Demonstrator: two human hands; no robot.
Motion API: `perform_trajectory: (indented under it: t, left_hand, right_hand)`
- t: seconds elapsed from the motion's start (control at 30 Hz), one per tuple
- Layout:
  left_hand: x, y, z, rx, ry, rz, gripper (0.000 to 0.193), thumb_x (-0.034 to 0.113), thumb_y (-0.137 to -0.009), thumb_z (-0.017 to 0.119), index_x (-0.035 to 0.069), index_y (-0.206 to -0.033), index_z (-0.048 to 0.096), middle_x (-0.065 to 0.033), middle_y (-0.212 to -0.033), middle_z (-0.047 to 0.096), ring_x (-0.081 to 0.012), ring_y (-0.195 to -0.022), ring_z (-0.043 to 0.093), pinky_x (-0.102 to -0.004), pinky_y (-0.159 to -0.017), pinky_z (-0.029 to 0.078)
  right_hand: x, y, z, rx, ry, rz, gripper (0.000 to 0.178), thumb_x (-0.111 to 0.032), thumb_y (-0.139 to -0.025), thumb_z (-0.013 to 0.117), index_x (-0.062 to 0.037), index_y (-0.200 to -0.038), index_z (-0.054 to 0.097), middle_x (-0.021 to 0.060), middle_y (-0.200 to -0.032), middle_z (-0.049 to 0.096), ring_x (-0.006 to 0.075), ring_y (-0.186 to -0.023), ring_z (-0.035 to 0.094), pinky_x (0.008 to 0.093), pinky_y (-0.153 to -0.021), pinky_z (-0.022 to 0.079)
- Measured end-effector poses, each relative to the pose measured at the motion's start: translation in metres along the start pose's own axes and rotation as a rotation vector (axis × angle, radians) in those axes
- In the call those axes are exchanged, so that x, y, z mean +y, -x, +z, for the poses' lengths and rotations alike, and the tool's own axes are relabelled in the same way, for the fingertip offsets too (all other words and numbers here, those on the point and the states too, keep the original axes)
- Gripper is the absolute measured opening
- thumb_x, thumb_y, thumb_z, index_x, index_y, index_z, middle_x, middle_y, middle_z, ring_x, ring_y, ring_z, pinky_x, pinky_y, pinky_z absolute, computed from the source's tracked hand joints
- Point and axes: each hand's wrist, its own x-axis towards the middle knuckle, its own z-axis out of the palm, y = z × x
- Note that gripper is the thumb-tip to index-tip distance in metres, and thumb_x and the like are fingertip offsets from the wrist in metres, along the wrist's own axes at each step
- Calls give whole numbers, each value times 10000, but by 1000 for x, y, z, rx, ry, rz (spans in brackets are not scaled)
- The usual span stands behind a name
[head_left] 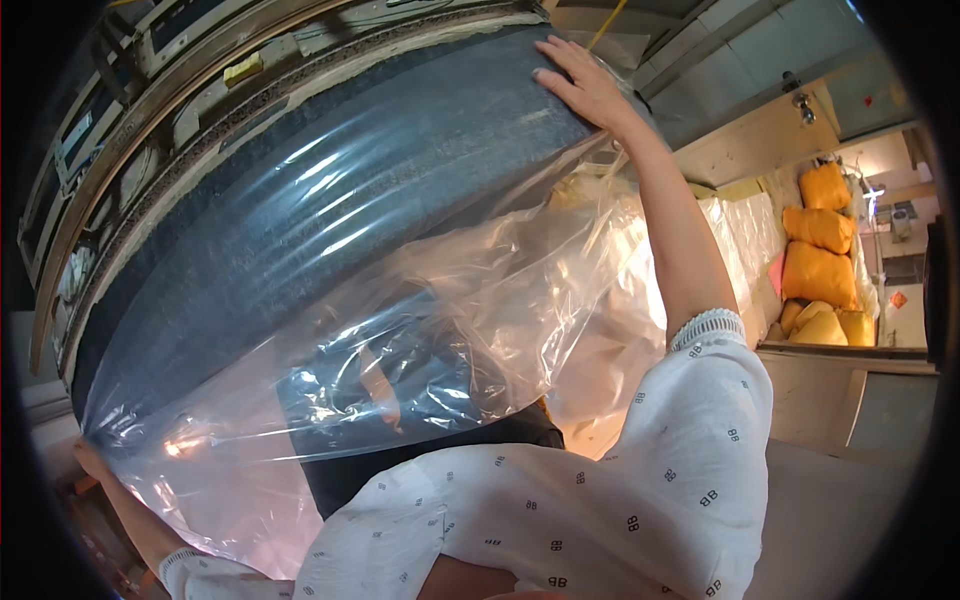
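A white shirt (620, 510) is seen nearest; over the dark panel (130, 300) a clear plastic sheet (500, 300) is draped, clamped at the panel's left end in the left hand's (92, 458) grip, fingertips hidden; at its right end the right hand (590, 90) is laid, fingers apart

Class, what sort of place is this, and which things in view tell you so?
Probably a workshop or small factory: a metal frame runs along a long dark surface, a wide clear plastic sheet lies over that surface, and orange bundles are piled off to the right.
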Motion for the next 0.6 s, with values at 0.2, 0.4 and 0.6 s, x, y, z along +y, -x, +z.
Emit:
perform_trajectory:
  t: [0.2,0.4,0.6]
  left_hand:
    - [-31,-47,-7,95,-658,307,232,167,-870,404,87,-968,599,-115,-912,604,-233,-818,594,-358,-709,476]
    - [34,20,-20,264,145,-224,311,317,-876,411,71,-988,565,-174,-965,595,-358,-910,553,-446,-756,424]
    - [127,33,-62,41,1046,-452,253,217,-819,481,24,-973,536,-244,-944,585,-395,-917,553,-445,-782,439]
  right_hand:
    - [51,-23,24,-104,-137,375,515,-431,-886,397,-95,-1275,438,127,-1296,450,254,-1196,429,317,-979,325]
    - [-11,-59,16,12,571,-95,382,-362,-908,419,-39,-1075,538,159,-1072,546,350,-986,526,445,-835,412]
    - [-302,6,-22,-885,-963,35,320,-309,-876,521,-27,-1021,565,57,-995,579,120,-832,560,272,-804,429]
